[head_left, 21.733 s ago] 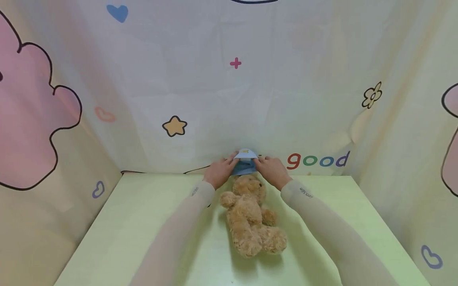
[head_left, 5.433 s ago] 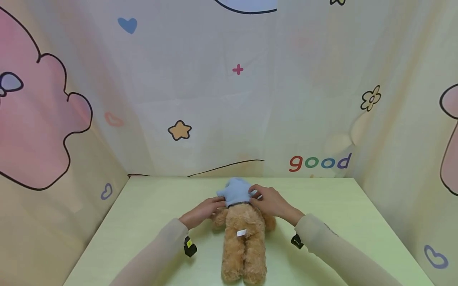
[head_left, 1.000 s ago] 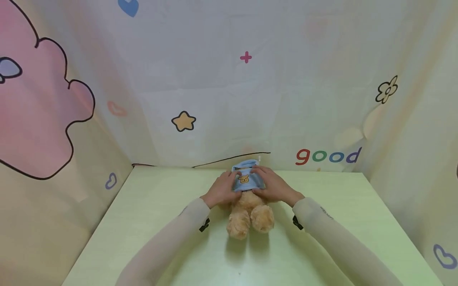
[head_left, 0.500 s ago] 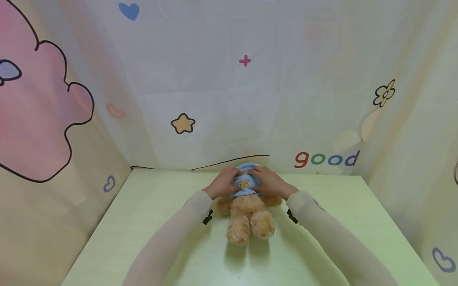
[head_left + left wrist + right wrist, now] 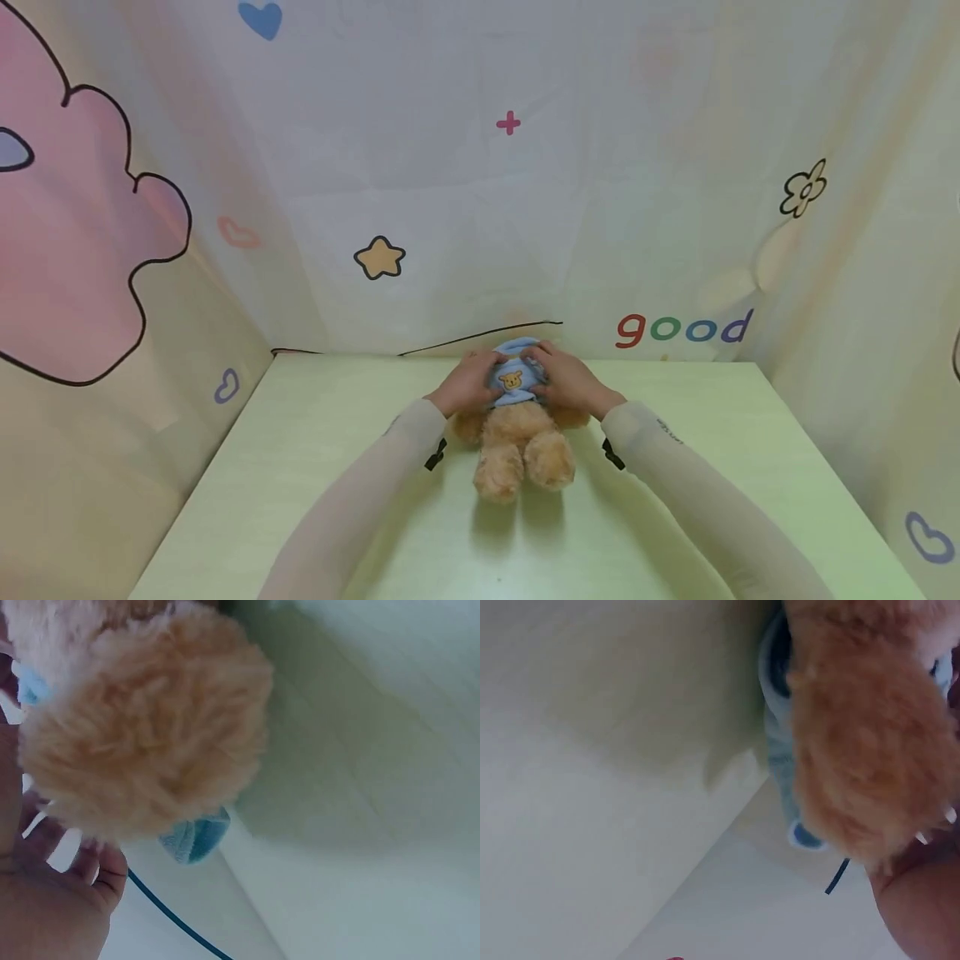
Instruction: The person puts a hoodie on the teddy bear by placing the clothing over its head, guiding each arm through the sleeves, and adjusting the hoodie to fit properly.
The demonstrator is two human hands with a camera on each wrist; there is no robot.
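Note:
A tan teddy bear [image 5: 522, 458] lies on its back in the head view, feet toward the person. A small light-blue doll shirt [image 5: 517, 385] with a yellow animal-face patch covers its upper body; the head is hidden by cloth and hands. My left hand [image 5: 469, 383] grips the shirt's left side, thumb on the front. On the other side, my right hand [image 5: 568, 382] holds it likewise. Furry arms stick out below the hands: one bear arm [image 5: 150, 727] fills the left wrist view, the other arm [image 5: 877, 757] the right wrist view, with blue shirt cloth [image 5: 781, 757] behind.
The bear rests near the back edge of a pale green table [image 5: 315, 467]. Behind it hangs a printed cloth backdrop [image 5: 435, 200], with matching side walls to left and right. Dark straps [image 5: 436, 455] show under both sleeves.
Earlier the shirt was held above the bear's head, then covered it while the bear lay face down. Now the bear is face up; over the last second its arms came into view beside the shirt.

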